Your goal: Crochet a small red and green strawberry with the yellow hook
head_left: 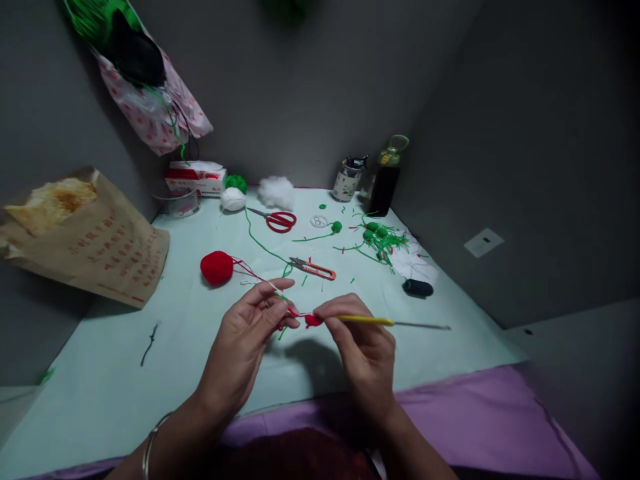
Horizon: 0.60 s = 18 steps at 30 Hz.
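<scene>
Red yarn [251, 271] runs from a ball [217, 268] on the desk [115, 400] to the left hand [245, 337], which pinches it; the right hand [367, 350] pinches a small red piece [313, 321] and yellow-handled hook [367, 321].

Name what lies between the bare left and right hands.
In the head view, a small red yarn piece touching the right hand, and a red strand running to the left hand.

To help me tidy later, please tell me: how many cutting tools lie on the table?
2. The red-handled scissors lie right of the white yarn ball; the orange-handled snips lie closer to the camera, right of the red yarn ball. Others could be hidden.
</scene>
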Each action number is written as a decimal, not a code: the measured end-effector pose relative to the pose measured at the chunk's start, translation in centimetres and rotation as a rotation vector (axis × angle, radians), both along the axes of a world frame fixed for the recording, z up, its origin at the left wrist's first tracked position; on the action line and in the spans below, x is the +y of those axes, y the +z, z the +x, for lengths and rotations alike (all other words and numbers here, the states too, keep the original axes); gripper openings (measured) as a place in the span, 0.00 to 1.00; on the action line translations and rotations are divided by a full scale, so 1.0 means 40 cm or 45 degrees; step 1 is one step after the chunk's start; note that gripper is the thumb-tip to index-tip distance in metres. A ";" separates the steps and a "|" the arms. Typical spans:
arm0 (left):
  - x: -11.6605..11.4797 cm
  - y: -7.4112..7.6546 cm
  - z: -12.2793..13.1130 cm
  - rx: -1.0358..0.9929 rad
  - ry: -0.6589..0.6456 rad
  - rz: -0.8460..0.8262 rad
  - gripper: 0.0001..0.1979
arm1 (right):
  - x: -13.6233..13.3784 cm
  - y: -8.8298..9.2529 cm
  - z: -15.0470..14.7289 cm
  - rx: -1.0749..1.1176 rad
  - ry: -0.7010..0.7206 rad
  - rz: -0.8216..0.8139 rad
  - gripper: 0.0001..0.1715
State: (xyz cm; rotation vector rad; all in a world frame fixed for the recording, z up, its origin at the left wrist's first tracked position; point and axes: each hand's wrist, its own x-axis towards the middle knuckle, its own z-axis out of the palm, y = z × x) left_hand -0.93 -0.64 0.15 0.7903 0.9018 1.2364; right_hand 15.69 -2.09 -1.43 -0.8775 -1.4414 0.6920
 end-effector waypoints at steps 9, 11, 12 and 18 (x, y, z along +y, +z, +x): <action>0.005 0.005 -0.008 -0.128 0.023 -0.160 0.15 | -0.002 0.005 0.002 -0.196 0.019 0.122 0.16; 0.008 0.004 -0.002 -0.209 0.002 -0.220 0.14 | -0.005 0.006 0.000 -0.224 0.007 0.153 0.17; 0.009 0.004 0.001 -0.243 -0.009 -0.230 0.13 | -0.007 0.005 -0.001 -0.246 -0.004 0.178 0.18; 0.011 0.011 0.008 -0.282 -0.056 -0.171 0.09 | -0.020 -0.030 -0.003 -0.538 -0.021 0.483 0.23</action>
